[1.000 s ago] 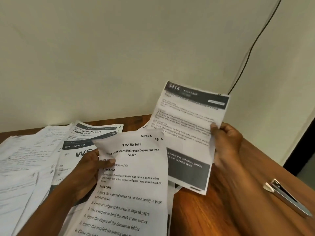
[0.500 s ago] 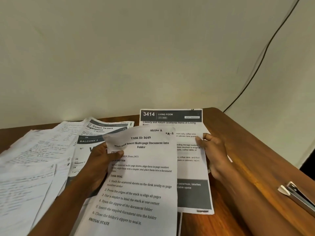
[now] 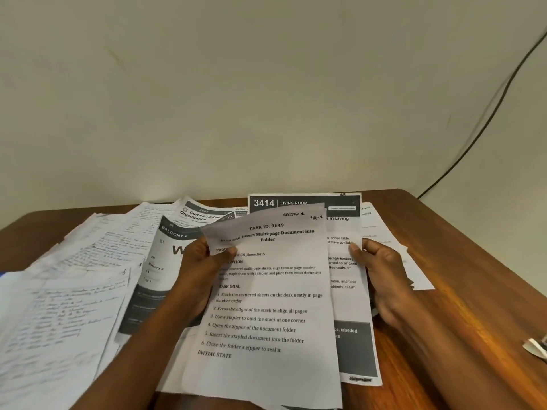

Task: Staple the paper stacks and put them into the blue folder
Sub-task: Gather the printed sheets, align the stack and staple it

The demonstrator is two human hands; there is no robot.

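A pale wall (image 3: 266, 84) fills the upper half of the view, with a dark cable (image 3: 485, 125) running down it at the right toward the far corner of the desk. Below it a brown wooden desk (image 3: 461, 261) stretches across the frame. Its left half is covered by a loose spread of handwritten sheets (image 3: 74, 291), overlapping one another and fanned toward the near left edge. Beside them, partly under the left forearm, lies a printed sheet with a dark band reading "BALCONY 2" (image 3: 165, 261), and behind it another headed "Curtain Tie-back Organization" (image 3: 201, 216).

In the middle the task sheet (image 3: 266, 306), headed "TASK ID: 3649", is held raised and tilted toward the camera. The left hand (image 3: 201, 270) grasps its upper left edge, thumb on the front of the page and fingers behind. Directly behind it, and sticking out to the right, is the living room sheet (image 3: 346, 255), with a dark header reading "3414 LIVING ROOM" and a dark block near its bottom. The right hand (image 3: 384, 276) holds that sheet's right edge, thumb on the front. More white pages (image 3: 414, 273) lie flat on the desk under that hand. At the far right edge a small white and metal object (image 3: 537, 347) is cut off by the frame; what it is cannot be told.
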